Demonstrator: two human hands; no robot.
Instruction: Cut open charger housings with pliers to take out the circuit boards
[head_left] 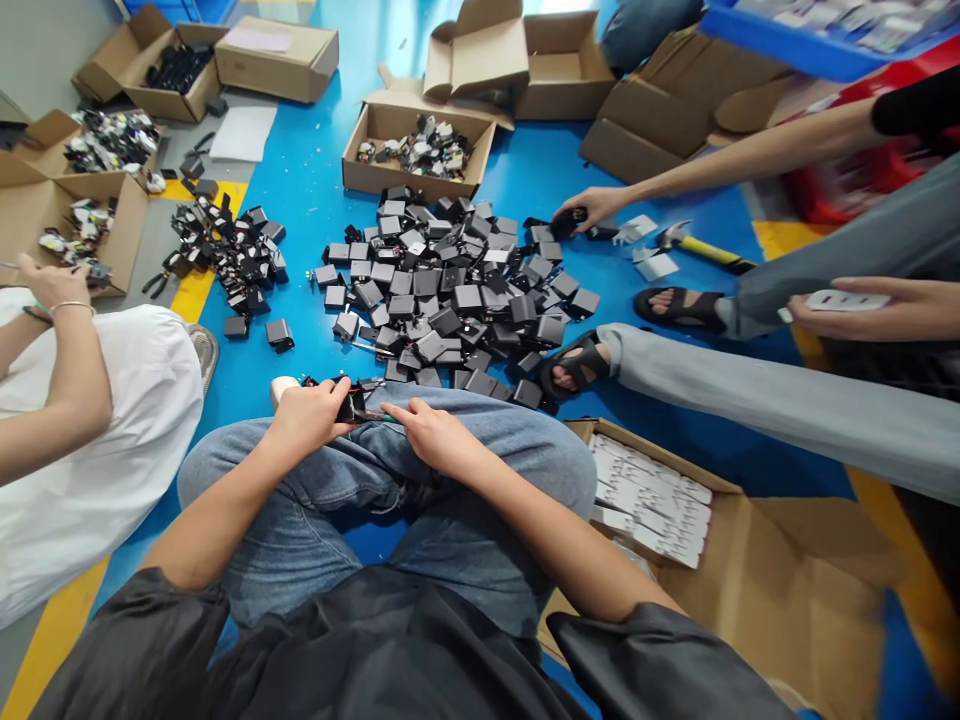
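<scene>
My left hand is closed around a small black casing above my crossed legs. Its insides are mostly hidden by my fingers. In my right hand is a slim tool with a green handle; the grip is closed and the forefinger lies along it. The tool's front end meets the casing, but its exact kind is too small to tell. Just beyond my knees spreads a heap of dark grey box-shaped casings, some with wires showing.
Beyond the heap stands a carton of small parts. A smaller pile lies left, near a seated co-worker's hands. At right, another person's hand touches a black casing, near a hammer. A carton of white pieces sits by my right knee.
</scene>
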